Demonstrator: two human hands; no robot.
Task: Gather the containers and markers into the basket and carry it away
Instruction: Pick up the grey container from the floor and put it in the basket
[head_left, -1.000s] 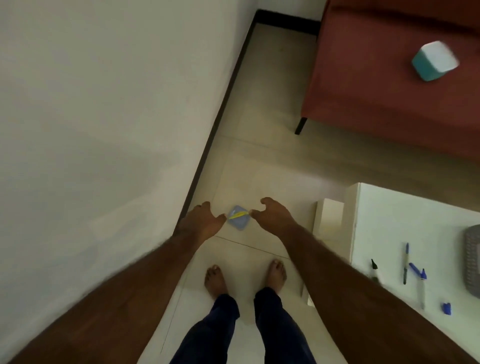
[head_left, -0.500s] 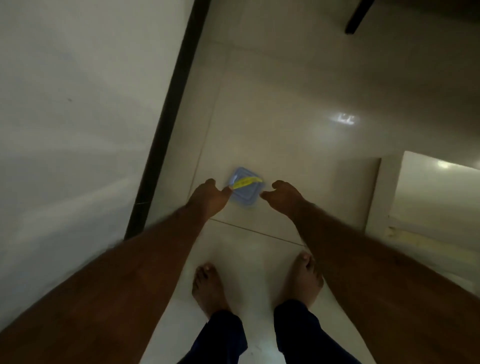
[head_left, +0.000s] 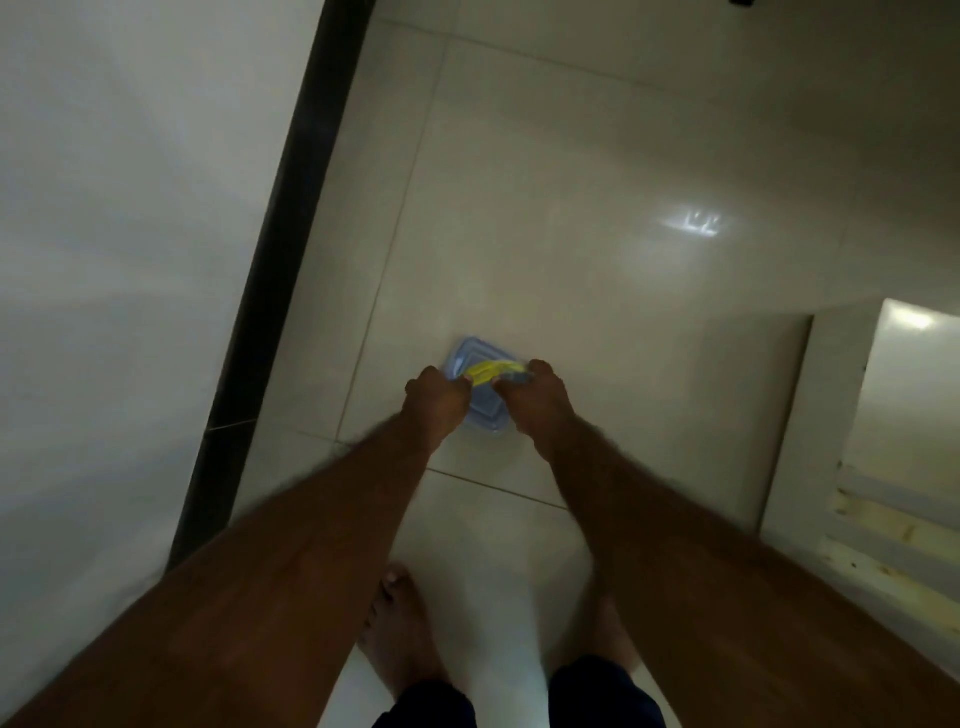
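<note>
— While his fingers (head_left: 470, 383) curl in, what are they pinching?
— Both hands grip the blue container (head_left: 480, 408) with the yellow strip (head_left: 491, 371), low on the floor (head_left: 545, 208) beside the black skirting (head_left: 270, 291).
— And next?
— Lift it, I'd say; no basket is in sight.

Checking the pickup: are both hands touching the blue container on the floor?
Touching. The head view shows the left hand and right hand overlapping the blue container on either side, fingers curled at its edges.
</note>
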